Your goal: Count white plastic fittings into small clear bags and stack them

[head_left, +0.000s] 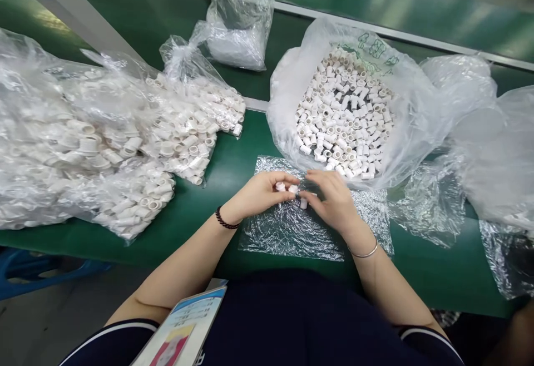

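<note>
My left hand (269,193) is closed around small white plastic pipe fittings (293,189), which show between its thumb and fingers. Facing it, my right hand (332,198) is curved with thumb and fingers apart. Just below the right thumb is another white pipe fitting (303,203); I cannot tell whether the thumb touches it. Both hands are above a flat, crinkled clear plastic bag (287,235). Right behind them, a large translucent bag (287,82) stands with its mouth wide, holding a heap of loose white fittings (346,115).
Filled clear bags of white fittings (104,138) crowd the left of the green table (231,160). A clear plastic bag (237,38) lies at the back. More crumpled plastic bags (434,202) are on the right. A blue stool (54,271) stands below the left table edge.
</note>
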{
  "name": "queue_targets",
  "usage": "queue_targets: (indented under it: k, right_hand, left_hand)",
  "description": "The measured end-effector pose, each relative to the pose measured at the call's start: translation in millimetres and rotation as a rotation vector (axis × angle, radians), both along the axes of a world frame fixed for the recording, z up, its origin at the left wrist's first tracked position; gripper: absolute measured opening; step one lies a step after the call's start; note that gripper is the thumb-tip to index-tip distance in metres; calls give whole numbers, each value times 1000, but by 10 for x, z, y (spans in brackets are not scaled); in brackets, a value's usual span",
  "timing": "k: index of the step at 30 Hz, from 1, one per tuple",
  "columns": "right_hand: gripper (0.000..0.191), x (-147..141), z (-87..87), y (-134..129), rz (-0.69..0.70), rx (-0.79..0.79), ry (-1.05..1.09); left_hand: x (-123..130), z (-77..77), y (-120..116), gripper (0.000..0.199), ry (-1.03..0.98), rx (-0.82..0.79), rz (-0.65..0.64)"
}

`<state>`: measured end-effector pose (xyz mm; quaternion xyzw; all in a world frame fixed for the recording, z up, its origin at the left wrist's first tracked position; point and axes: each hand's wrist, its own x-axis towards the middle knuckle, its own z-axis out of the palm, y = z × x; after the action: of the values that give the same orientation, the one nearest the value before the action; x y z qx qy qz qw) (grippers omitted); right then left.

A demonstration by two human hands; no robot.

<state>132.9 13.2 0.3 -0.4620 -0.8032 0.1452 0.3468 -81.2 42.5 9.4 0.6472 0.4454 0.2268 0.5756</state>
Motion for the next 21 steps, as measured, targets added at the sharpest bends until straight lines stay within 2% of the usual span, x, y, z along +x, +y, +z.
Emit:
queue_targets:
  k: [4, 6, 10, 13, 16, 19, 21]
  right_hand:
    - [22, 203, 31, 212, -246, 51, -132]
    - [26, 204, 57, 342, -262, 23, -243]
    - [31, 27, 172, 572, -192, -107, -521]
    - [27, -125, 263, 663, -141, -176, -703]
    - [26, -209, 299, 691, -157, -213, -820]
    - [26, -202, 281, 713, -190, -217, -850]
    - [25, -143, 259, 727, -190, -191, -778]
  left_hand:
    - [11, 82, -52, 19, 184, 169, -197]
    - [51, 88, -85, 21, 251, 244, -262]
    - [94, 55, -112, 21, 316, 339, -346]
    - [81, 43, -115, 21, 355, 365, -348]
    - [66, 56, -125, 21, 396, 400, -330]
    - [63, 65, -133, 23, 438, 434, -316]
    - [58, 54, -130, 27, 437, 430, -286]
